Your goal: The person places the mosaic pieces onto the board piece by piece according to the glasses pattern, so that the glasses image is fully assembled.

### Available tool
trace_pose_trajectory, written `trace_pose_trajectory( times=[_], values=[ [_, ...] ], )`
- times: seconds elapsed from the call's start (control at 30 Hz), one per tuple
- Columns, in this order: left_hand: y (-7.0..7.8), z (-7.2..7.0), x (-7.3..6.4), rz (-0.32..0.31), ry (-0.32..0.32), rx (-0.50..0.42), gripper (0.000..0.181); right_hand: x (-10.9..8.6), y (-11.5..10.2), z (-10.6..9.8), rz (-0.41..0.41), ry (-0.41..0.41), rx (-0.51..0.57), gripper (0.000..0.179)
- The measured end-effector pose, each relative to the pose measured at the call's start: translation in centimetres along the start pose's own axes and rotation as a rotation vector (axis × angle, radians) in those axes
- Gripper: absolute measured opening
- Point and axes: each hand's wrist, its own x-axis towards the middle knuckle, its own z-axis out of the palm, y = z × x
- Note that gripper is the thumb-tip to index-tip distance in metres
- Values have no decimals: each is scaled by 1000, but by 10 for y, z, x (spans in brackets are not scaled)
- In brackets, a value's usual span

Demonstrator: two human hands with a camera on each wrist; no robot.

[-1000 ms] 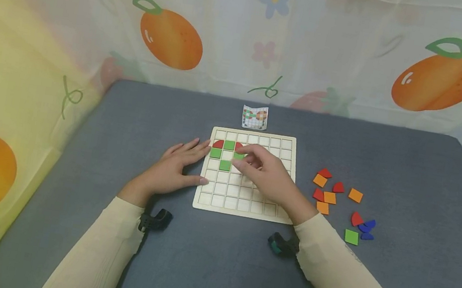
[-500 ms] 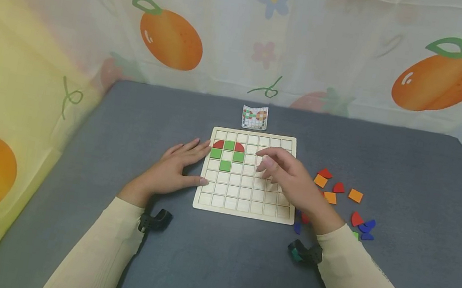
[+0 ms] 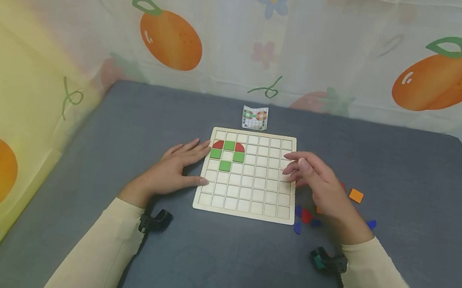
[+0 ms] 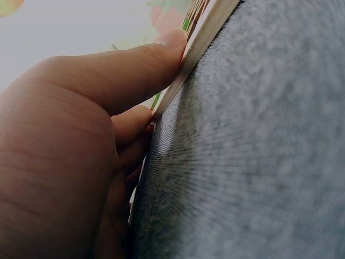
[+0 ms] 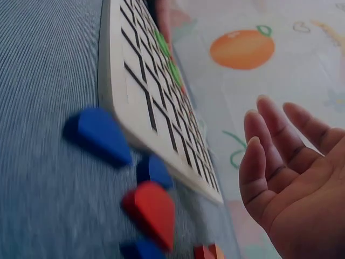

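A pale wooden grid board lies on the grey table. Several green squares and two red rounded pieces sit in cells at its upper left. My left hand rests with fingers spread, fingertips and thumb touching the board's left edge; the left wrist view shows the thumb on the rim. Over the board's right edge hovers my right hand, its fingers loosely bent and holding nothing. In the right wrist view its palm faces the camera, bare.
Blue rounded pieces and a red piece lie beside the board's near right corner. An orange square lies farther right; the right hand and forearm hide other loose pieces. Behind the board is a small printed pattern card. A fruit-print cloth hangs behind.
My right hand has moved right, from over the coloured pieces to the board's right edge, uncovering a red piece and a green square in the grid. My left hand has stayed put.
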Motion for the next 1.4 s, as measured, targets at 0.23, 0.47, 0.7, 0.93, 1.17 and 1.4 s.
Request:
trace_pose_trajectory(
  times=[0.23,0.47,0.7,0.93,1.17,1.4],
  values=[
    [0,0,0,-3,-3,-1,95,-12,5,-18,21,53,-31,47],
    [-1,1,0,3,4,1,95,-19,9,-35,73,131,-73,52],
    [-2,1,1,8,1,5,95,-22,18,-47,72,219,-152,50],
    [-3,1,1,5,-4,2,95,-23,31,-55,109,282,-261,46],
    [-3,0,2,0,1,13,95,-23,44,-58,146,261,-503,42],
    [-1,0,2,-1,-7,20,95,-24,46,-56,168,212,-628,37]
  ],
)
